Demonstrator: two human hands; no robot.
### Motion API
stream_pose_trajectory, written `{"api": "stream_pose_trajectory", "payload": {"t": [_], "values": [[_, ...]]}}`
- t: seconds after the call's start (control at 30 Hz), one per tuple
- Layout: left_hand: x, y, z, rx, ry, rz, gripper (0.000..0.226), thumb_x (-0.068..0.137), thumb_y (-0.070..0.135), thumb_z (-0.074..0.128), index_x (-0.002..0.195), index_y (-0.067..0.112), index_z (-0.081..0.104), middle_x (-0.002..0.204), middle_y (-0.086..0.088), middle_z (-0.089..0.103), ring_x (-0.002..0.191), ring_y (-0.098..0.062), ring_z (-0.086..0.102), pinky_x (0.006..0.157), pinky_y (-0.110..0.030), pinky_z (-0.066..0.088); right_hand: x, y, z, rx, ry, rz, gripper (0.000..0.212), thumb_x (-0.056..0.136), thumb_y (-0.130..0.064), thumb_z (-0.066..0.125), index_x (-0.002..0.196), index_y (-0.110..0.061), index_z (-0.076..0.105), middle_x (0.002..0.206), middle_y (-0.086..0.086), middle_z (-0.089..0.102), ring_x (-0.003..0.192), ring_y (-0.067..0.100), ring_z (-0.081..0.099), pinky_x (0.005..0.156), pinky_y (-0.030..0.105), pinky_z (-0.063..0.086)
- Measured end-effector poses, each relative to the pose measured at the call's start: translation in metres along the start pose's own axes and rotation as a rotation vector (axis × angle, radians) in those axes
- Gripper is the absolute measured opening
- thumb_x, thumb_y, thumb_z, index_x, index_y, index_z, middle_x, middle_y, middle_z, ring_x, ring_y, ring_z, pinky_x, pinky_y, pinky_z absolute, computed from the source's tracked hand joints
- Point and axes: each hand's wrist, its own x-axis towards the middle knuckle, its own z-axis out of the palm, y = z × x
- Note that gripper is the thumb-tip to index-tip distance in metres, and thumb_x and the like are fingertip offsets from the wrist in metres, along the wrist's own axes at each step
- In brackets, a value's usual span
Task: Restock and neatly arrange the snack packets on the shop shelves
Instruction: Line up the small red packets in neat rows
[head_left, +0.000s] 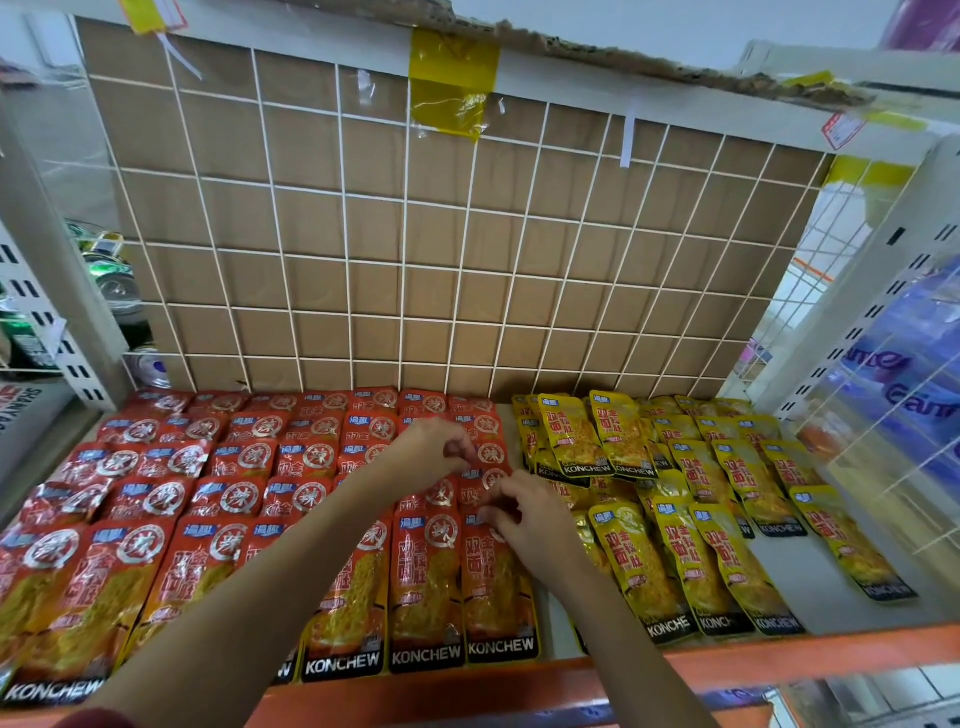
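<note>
Snack packets, looks?
— Flat glossy sachets, KONCHEW on black bottom bands. Red packets lie in overlapping rows under and left of the fingers. Yellow packets sit right of them, looser, some tilted.
Hands?
— Left hand: fingers curled, pinching a red packet's top in the rightmost red column. Right hand: same, one row nearer.
Edges, room?
— Shelf shows a bare strip just right of the fingers, between the colours, and more bare at far right front. Orange lip nearer than the fingers. Wire grid over cardboard beyond them. Wire side panel far right.
</note>
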Motion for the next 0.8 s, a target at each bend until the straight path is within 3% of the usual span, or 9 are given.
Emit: {"api": "stream_pose_trajectory", "payload": {"t": [0.13,0.23,0.33,0.43,0.53,0.67,0.8], "values": [[-0.006,0.002,-0.001,0.011,-0.004,0.003,0.008,0.087,0.016,0.062,0.094,0.018,0.066,0.091,0.008,0.061,0.085,-0.006,0.057,0.074,-0.018,0.046,-0.003,0.002,-0.001,0.053,0.032,-0.004,0.013,0.088,-0.025,0.061,0.097,-0.016,0.065,0.100,-0.005,0.060,0.093,0.006,0.051,0.081,0.018,0.043],[-0.016,0.006,-0.002,0.071,0.069,0.022,0.010,0.090,0.020,0.058,0.098,0.020,0.064,0.103,0.004,0.061,0.097,-0.011,0.058,0.082,-0.023,0.049,-0.006,0.004,-0.006,0.078,0.072,0.018,0.017,0.088,-0.025,0.061,0.101,-0.014,0.064,0.103,-0.004,0.059,0.095,0.006,0.053,0.079,0.013,0.045],[-0.035,0.017,-0.001,0.140,0.122,0.033,0.020,0.092,0.025,0.053,0.111,0.021,0.060,0.124,0.004,0.052,0.120,-0.013,0.045,0.099,-0.028,0.035,-0.010,0.011,-0.013,0.034,0.107,0.023,0.017,0.088,-0.023,0.060,0.102,-0.013,0.064,0.103,-0.003,0.059,0.097,0.009,0.054,0.085,0.024,0.047],[-0.058,0.023,0.010,0.224,0.128,0.116,0.035,0.094,0.031,0.048,0.129,0.026,0.048,0.138,0.009,0.041,0.131,-0.009,0.030,0.112,-0.027,0.016,-0.012,0.017,-0.016,0.022,0.115,0.010,0.018,0.089,-0.022,0.059,0.104,-0.014,0.065,0.104,-0.002,0.061,0.099,0.010,0.055,0.087,0.026,0.047],[-0.082,0.021,0.028,0.282,0.080,0.123,0.051,0.093,0.045,0.040,0.140,0.026,0.035,0.148,0.009,0.030,0.139,-0.007,0.013,0.109,-0.026,-0.002,-0.012,0.019,-0.018,0.016,0.081,0.016,0.026,0.091,-0.027,0.056,0.115,-0.017,0.060,0.114,-0.003,0.058,0.107,0.010,0.052,0.087,0.018,0.040],[-0.108,0.019,0.040,0.502,0.058,0.179,0.059,0.084,0.060,0.035,0.131,0.027,0.044,0.138,0.004,0.048,0.132,-0.013,0.031,0.107,-0.040,0.026,-0.010,0.017,-0.017,-0.013,-0.063,0.029,0.044,0.094,-0.033,0.050,0.136,-0.021,0.044,0.140,-0.007,0.042,0.129,0.010,0.038,0.102,0.022,0.029],[-0.117,0.020,0.049,0.493,0.027,0.315,0.057,0.082,0.064,0.036,0.130,0.034,0.044,0.138,0.010,0.046,0.128,-0.010,0.036,0.107,-0.034,0.031,-0.004,0.013,-0.015,-0.019,-0.149,0.031,0.054,0.094,-0.035,0.049,0.144,-0.024,0.031,0.150,-0.009,0.028,0.138,0.010,0.027,0.111,0.028,0.024]]}}
